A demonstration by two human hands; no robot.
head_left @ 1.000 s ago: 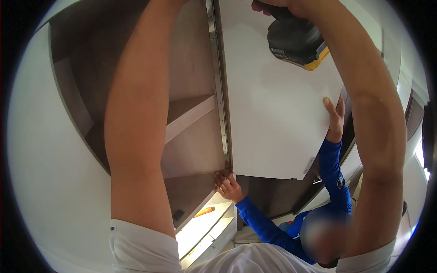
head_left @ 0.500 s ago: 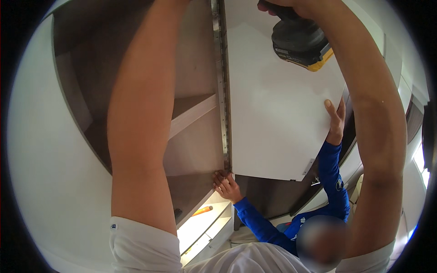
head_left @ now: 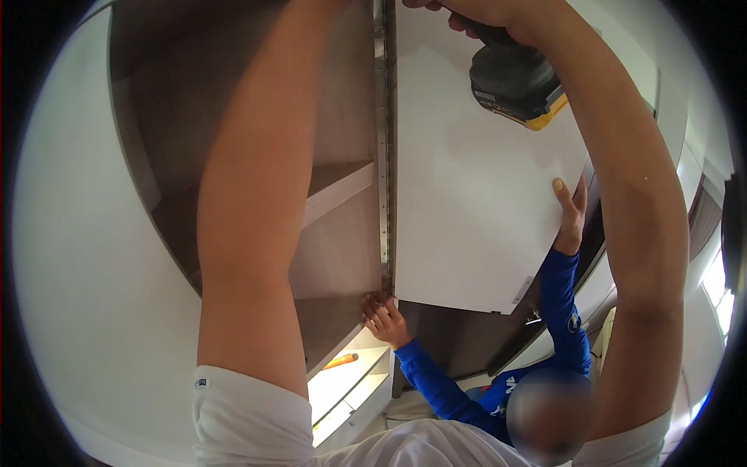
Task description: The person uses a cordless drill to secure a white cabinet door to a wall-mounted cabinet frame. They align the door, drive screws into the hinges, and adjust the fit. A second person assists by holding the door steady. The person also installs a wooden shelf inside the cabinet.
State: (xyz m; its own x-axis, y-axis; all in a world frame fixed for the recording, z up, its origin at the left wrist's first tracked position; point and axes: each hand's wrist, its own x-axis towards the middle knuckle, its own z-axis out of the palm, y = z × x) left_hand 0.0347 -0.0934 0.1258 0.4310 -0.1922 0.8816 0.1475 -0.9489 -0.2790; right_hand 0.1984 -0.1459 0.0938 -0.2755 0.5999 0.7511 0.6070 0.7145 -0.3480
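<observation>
Brown wood-grain cabinet walls (head_left: pixel 342 86) fill the upper middle of the view, with a smooth, curved white panel (head_left: pixel 70 233) at the left and a pale-edged brown ledge (head_left: pixel 338 191) jutting across inside. Down the cabinet's edge runs a long, narrow, silvery metal strip (head_left: pixel 384 179) dotted with small holes; just beside it, on its right, is a large flat white door panel (head_left: pixel 467 210). Overlapping the door panel's upper part is a black power tool (head_left: pixel 513 78) with a yellow-edged base, held by the right hand (head_left: pixel 506 9), its fingers (head_left: pixel 461 26) curled around the dark handle. The bare left forearm (head_left: pixel 257 171) reaches up past the ledge, but the left hand is out of view, so how far its fingers open, or what they hold, I cannot tell. From below, a co-worker in blue sleeves (head_left: pixel 436 381) has one hand (head_left: pixel 387 321) near the strip's lower end and the other hand (head_left: pixel 572 218) at the door panel's right edge, while an orange rod-shaped thing (head_left: pixel 340 362) shows below the cabinet
</observation>
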